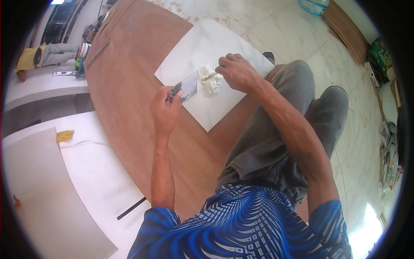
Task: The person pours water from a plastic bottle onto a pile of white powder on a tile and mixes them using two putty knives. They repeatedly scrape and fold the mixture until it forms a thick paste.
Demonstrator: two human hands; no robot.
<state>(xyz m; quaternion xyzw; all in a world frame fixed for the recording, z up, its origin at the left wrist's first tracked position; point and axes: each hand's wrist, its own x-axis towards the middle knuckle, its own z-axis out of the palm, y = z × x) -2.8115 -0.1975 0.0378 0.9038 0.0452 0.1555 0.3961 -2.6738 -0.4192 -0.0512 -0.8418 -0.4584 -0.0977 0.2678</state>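
Note:
A square white tile (215, 43) with faint grey veins lies on a brown wooden board (133, 56). On the tile sits a lumpy mound of off-white paste (211, 82). My left hand (166, 110) is closed around the dark handle of a putty knife (189, 88). Its broad flat blade is held over the tile's left part, just left of the paste. At the right edge of the mound is my right hand (238, 73), its fingers curled together. A thin dark piece seems to stick out from these fingers toward the paste, too small to name.
My bent legs (280, 112) are right of the tile. A white panel (86, 159) with a yellow cloth (64, 136) lies at the left, near a spirit level (64, 74). A large bottle (313, 6) and leaning brown boards (345, 30) stand at the far right.

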